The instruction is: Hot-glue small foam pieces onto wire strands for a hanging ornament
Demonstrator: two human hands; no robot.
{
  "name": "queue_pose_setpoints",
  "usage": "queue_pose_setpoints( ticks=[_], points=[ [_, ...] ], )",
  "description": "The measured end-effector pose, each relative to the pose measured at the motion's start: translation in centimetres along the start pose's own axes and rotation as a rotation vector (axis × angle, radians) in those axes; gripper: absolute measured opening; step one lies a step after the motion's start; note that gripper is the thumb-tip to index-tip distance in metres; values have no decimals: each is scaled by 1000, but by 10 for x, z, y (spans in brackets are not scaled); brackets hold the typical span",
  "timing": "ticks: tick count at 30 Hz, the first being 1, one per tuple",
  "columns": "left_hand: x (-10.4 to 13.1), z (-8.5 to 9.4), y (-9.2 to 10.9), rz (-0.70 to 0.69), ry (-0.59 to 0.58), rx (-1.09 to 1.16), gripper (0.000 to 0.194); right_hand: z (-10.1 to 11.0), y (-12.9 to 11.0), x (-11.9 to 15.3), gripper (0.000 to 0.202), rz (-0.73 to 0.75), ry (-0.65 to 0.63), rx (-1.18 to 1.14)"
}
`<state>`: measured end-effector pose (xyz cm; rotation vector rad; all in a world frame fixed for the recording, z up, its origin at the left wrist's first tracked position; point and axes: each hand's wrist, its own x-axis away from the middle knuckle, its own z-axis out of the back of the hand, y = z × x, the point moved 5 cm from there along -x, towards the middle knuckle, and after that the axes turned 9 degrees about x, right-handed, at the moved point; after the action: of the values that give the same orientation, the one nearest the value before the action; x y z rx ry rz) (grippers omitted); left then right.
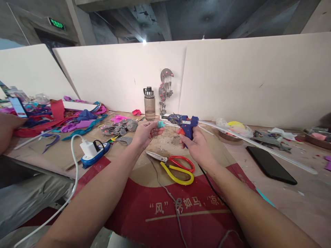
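Observation:
In my right hand (196, 144) is a blue glue gun (190, 124), its fingers wrapped round the handle by the orange trigger. A long clear glue stick (258, 146) runs out of the gun's back toward the right. My left hand (147, 134) pinches a small turquoise piece (161, 124), its material unclear, close to the nozzle; whether the two touch I cannot tell. Below both hands lie scissors (170, 163) with one red and one yellow handle, blades pointing left. Grey yarn (165, 189) trails past them over the red and brown cardboard (134, 210).
A water bottle (149, 105) stands at the back beside a grey hanging ornament (166, 86). Felt scraps (77, 120) and a blue power strip (95, 155) lie left. A black phone (270, 163) lies right. Another person's arm (9, 132) is at the left edge.

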<state>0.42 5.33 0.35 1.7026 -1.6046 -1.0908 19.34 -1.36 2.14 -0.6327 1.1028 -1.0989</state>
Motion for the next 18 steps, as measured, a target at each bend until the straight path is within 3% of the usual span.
queue_pose_setpoints(
  ticks=[7, 18],
  points=[
    [-2, 1, -3, 19, 23, 9, 14, 2, -5, 5, 36, 229, 81, 441],
    [9, -13, 6, -114, -2, -114, 16, -1, -6, 6, 34, 165, 81, 627]
  ],
)
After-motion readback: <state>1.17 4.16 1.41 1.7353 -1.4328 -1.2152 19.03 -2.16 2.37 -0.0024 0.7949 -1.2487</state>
